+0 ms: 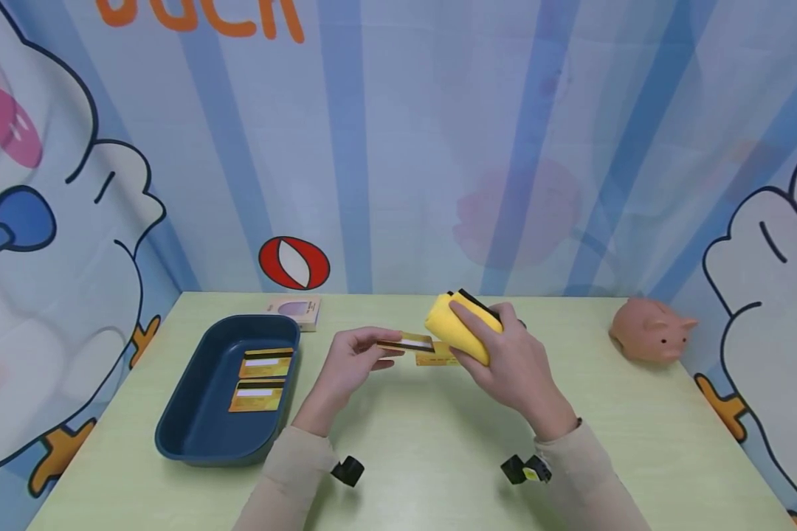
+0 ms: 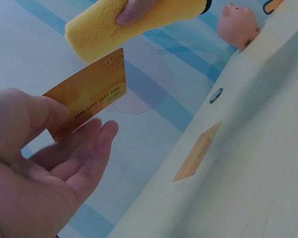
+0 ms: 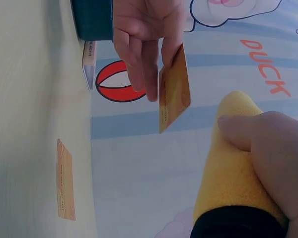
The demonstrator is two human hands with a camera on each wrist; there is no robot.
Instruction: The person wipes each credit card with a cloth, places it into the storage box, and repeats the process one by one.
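My left hand [image 1: 348,365] pinches a gold bank card [image 2: 92,94] by one end between thumb and fingers, raised above the table. In the head view the card's back, with a dark stripe and white strip, faces me. My right hand [image 1: 514,365] grips a folded yellow cloth [image 1: 461,328] with black edging, held just right of the card and above it. Below, a second gold card [image 3: 65,181] lies on the table, partly covered by the right hand in the head view. Two more gold cards [image 1: 257,395] lie stripe side up in a blue tray [image 1: 195,442] to the left.
A small pale box [image 1: 305,313] lies behind the tray at the table's back edge. At the far right sits a pink piggy bank [image 1: 651,332]. A small round dark item [image 2: 216,95] shows near the back edge. A printed curtain [image 1: 412,147] hangs behind the table [image 1: 432,472].
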